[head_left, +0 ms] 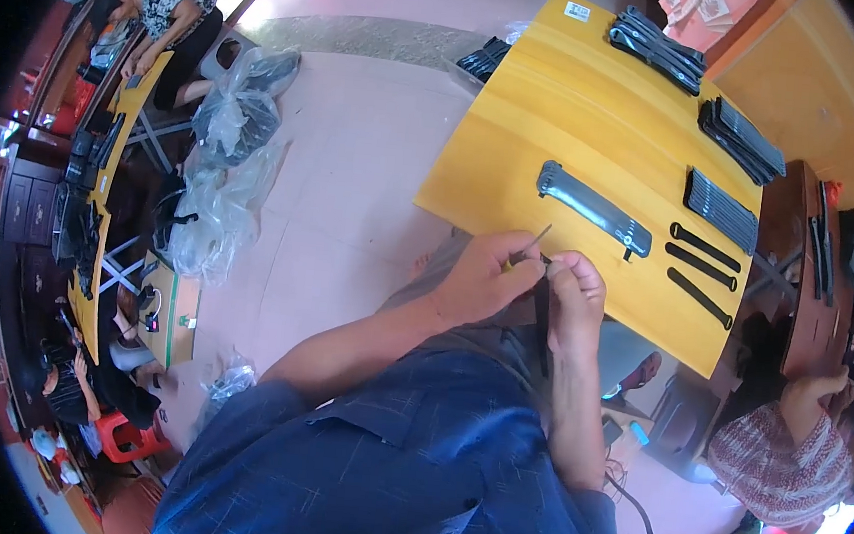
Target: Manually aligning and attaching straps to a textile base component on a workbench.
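My left hand is closed around a slim tool with a thin metal tip pointing up and away; a bit of yellow shows between the fingers. Close beside it, my right hand pinches the upper end of a black strap, which hangs down below the table edge. The fingertips of both hands nearly meet at the strap's end, and what they do there is partly hidden. Just beyond my hands, a bundle of dark straps in shiny wrapping lies on the yellow table.
Three loose black straps lie to the right, near stacked strap bundles. More bundles sit at the far edge. Clear plastic bags stand on the floor to the left. Other people sit at a long table and at right.
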Demonstrator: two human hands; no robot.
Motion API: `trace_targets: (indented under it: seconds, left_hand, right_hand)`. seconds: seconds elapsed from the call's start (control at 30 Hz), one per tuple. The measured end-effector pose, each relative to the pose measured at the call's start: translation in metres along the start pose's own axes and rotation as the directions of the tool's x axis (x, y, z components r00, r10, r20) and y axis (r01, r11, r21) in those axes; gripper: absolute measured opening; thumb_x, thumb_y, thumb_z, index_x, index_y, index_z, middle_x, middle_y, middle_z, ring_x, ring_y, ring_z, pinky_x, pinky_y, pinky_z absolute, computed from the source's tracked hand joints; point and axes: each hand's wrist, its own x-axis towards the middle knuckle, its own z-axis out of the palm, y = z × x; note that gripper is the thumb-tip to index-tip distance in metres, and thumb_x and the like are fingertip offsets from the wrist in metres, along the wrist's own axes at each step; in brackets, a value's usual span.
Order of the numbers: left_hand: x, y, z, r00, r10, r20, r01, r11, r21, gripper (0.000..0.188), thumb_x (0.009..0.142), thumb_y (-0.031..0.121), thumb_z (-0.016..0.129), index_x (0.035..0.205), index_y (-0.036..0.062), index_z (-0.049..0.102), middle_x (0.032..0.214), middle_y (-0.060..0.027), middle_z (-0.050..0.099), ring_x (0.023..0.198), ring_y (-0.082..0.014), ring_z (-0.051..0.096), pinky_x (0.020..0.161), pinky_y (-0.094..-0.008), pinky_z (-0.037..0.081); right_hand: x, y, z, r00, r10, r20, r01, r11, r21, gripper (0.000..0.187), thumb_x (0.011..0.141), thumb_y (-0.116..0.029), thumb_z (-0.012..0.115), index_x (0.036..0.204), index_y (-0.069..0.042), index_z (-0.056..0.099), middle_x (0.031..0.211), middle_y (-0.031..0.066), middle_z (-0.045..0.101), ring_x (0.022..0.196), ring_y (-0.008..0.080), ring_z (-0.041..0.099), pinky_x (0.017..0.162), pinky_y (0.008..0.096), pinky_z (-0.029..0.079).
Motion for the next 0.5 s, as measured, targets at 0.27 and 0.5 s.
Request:
trace_targets:
  seconds: [0.27,0.5]
  left_hand:
    - [0.008,0.013,0.000,0.986,0.166,0.006,-0.163,0.957,0.238,0.031,0.098,0.024,0.073,0.078,0.0043,0.060,0.064,0.0011,0.052,0.061,-0.0078,0.045,0.054,-0.0303,0.036]
    - [0.001,0.009,0.002,0.908,0.419,-0.022,-0.401,0.880,0.254,0.024,0.097,0.013,0.069,0.078,0.0032,0.058,0.064,-0.0045,0.050,0.061,-0.0117,0.047,0.055,-0.0321,0.039]
  right_hand:
    - [-0.004,0.001,-0.004,0.989,-0.143,0.042,0.149,0.957,-0.251,0.004,0.100,-0.002,0.067,0.099,-0.003,0.071,0.083,-0.0056,0.065,0.073,0.0012,0.056,0.066,0.0178,0.043]
    - [0.000,0.011,-0.006,0.996,0.038,0.079,-0.049,0.989,0.141,0.008,0.100,-0.003,0.062,0.104,-0.004,0.070,0.086,-0.0035,0.068,0.073,0.0030,0.057,0.066,0.0180,0.044]
